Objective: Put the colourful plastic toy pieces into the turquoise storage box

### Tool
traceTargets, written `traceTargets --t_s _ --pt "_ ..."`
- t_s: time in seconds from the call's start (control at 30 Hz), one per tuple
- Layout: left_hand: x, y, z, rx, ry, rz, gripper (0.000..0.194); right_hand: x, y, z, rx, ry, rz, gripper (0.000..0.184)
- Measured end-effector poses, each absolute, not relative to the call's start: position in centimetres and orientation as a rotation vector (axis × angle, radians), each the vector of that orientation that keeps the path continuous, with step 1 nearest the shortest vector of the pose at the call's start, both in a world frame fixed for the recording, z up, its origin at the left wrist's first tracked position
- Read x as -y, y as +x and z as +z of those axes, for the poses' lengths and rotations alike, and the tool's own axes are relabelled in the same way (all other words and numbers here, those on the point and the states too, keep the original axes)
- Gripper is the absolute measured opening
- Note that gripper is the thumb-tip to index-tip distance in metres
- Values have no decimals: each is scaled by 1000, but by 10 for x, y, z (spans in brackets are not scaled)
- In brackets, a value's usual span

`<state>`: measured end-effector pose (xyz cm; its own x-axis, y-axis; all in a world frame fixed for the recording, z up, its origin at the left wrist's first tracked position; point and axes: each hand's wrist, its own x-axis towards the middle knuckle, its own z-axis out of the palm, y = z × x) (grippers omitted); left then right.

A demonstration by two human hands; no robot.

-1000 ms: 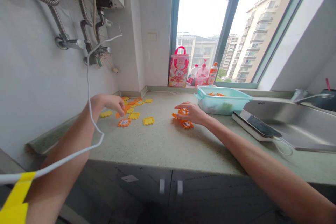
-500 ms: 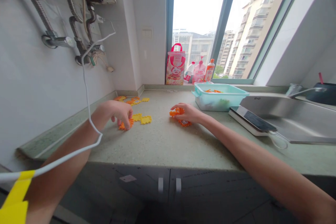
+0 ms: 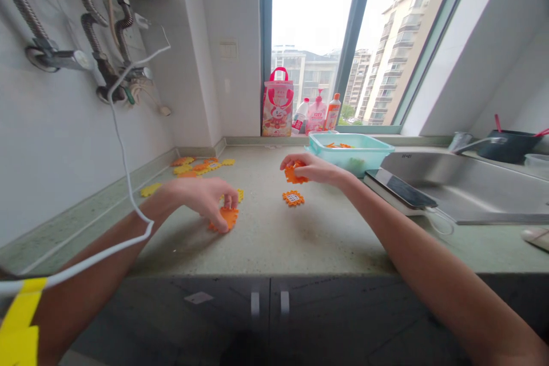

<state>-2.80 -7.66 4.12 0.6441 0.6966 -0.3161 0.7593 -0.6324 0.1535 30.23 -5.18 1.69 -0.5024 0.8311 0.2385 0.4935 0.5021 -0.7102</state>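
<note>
My left hand (image 3: 206, 200) pinches an orange notched-edge puzzle piece (image 3: 229, 218) just over the counter. Partly hidden behind those fingers is a yellow piece (image 3: 240, 195). My right hand (image 3: 311, 167) is closed on another orange notched piece (image 3: 295, 174), lifted off the counter; whether it is one piece or more I cannot tell. Just below that hand, a separate orange piece with a white patterned middle (image 3: 293, 199) lies flat. Several yellow and orange pieces (image 3: 210, 166) are spread at the back left, and one yellow piece (image 3: 150, 189) lies near the left forearm.
A teal plastic tub (image 3: 351, 151) with orange pieces inside stands at the back. A phone on a white block (image 3: 401, 191) lies beside the steel sink (image 3: 463, 183). Bottles (image 3: 316, 114) and a pink bag (image 3: 278, 106) line the windowsill. A white cable (image 3: 122, 154) hangs across the left.
My left hand has moved right and nearer the front edge with its orange piece. My right hand has risen with its piece, uncovering the patterned orange piece below. The view has shifted slightly right.
</note>
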Motion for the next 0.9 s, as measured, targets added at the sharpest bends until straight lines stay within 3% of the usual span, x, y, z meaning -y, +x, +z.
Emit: traceTargets --t_s 0.13,0.33,0.5,0.6,0.7,0.8,0.9 --pt "77 4 12 -977 2794 85 42 54 306 15 2365 -1316 911 36" --pt "65 27 -17 -808 2873 485 60 51 309 12 2459 -1361 750 34" --pt "32 -7 0 -1200 2920 741 48 51 312 6 2531 -1473 742 33" --pt "1 -54 16 -1907 2749 569 44 50 311 2 2542 -1516 745 40" --pt "-21 -101 25 -2393 2380 303 71 52 311 2 2546 -1515 754 44" --pt "-29 -125 25 -2562 2104 155 98 56 311 6 2537 -1513 790 53" --pt "-29 -130 21 -2541 2040 78 98 61 310 10 2553 -1564 809 70"
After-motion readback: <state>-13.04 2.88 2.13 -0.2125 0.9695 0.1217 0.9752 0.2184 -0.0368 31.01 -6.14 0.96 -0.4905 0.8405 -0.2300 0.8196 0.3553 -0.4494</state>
